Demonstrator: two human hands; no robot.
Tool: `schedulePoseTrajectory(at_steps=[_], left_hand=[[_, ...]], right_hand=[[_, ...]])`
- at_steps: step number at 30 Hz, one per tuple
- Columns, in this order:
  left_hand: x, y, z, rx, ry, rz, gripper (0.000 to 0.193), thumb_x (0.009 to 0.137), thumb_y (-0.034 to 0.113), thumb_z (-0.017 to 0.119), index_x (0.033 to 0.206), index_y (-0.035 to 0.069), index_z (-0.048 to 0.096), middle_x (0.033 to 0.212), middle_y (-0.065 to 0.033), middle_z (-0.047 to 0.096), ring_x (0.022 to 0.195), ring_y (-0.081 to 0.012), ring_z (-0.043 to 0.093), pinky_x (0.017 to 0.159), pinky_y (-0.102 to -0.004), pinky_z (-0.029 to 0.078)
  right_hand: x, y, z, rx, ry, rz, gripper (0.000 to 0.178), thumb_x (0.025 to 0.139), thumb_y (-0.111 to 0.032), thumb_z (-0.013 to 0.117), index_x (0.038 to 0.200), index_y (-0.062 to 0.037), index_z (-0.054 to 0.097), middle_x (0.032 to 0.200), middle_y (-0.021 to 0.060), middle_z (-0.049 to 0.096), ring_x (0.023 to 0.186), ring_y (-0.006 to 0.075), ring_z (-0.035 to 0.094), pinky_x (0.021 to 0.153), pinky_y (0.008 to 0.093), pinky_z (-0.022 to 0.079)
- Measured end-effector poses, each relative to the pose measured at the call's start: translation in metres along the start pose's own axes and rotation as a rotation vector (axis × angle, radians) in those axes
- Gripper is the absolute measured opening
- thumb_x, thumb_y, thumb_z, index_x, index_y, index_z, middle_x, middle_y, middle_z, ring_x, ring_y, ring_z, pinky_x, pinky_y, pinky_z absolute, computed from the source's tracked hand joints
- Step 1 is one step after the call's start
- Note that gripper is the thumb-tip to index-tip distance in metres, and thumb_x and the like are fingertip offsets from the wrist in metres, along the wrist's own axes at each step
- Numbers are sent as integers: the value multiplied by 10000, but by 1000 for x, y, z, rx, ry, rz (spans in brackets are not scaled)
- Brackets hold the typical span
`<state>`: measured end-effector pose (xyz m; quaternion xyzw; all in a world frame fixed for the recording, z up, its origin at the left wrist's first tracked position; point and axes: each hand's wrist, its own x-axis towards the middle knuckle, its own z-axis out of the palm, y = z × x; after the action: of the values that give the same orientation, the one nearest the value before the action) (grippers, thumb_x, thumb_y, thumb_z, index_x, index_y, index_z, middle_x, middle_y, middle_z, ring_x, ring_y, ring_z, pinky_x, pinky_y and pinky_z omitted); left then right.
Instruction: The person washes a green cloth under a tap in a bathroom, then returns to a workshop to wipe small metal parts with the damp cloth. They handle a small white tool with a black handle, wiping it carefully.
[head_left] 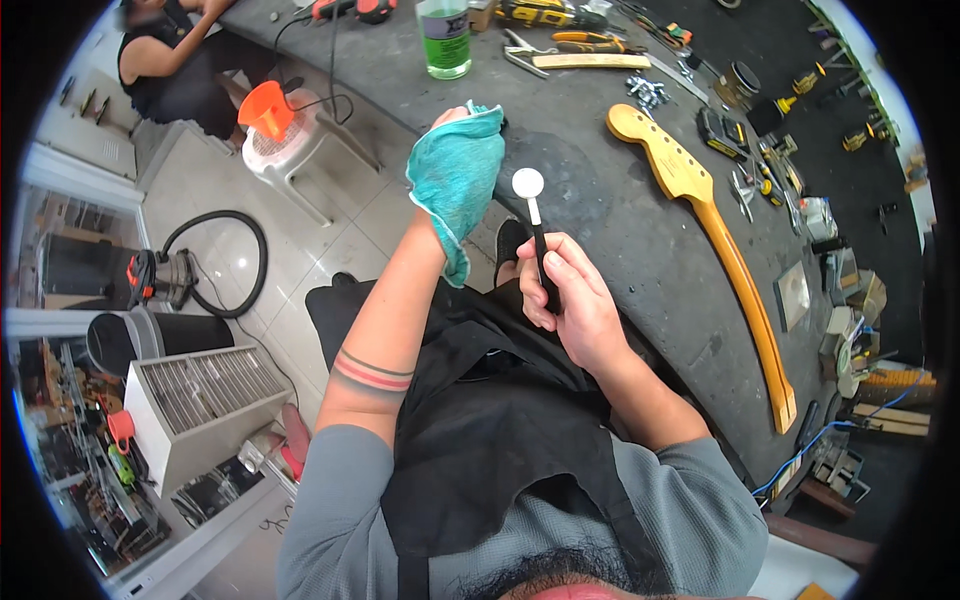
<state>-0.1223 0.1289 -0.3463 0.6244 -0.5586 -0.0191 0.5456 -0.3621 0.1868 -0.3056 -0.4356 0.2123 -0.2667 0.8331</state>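
A teal cloth (455, 170) hangs over my left hand (451, 117), which grips it near the bench edge; most of its fingers are hidden beneath the fabric. In my right hand (578, 300), closed fingers hold a slim tool (540, 240) upright, with a black handle, a pale shaft and a round white head. Its exact kind is not clear. The white head stands a little to the right of the cloth, apart from it. To the right, a bare wooden guitar neck (722, 235) lies on the dark workbench (690, 330), touched by neither hand.
A bottle of green liquid (445, 45), pliers (590, 42) and small metal parts (648, 92) sit at the bench's far side. Left of it stand a white stool (300, 150) with an orange container (267, 110) and a vacuum cleaner (165, 275). Another person (165, 60) sits far left.
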Motion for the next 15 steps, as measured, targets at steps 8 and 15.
schedulePoseTrajectory(at_steps=[8,15], left_hand=[[-13,7,-23,-625,47,-367,127,979,23,677,1105,25,691,999,-9,679,883,-114,642,774,-262,546],[-47,91,-71,-666,-73,-608,146,849,25,791,979,11,725,935,-55,720,837,-157,686,757,-278,566]], right_hand=[[0,-5,-17,58,52,3,276,1168,-243,415,1282,-44,568,824,7,496,636,82,408,585,244,368],[11,3,-6,-440,92,-63,212,1118,-178,565,1271,-40,616,857,50,591,706,130,530,641,282,425]])
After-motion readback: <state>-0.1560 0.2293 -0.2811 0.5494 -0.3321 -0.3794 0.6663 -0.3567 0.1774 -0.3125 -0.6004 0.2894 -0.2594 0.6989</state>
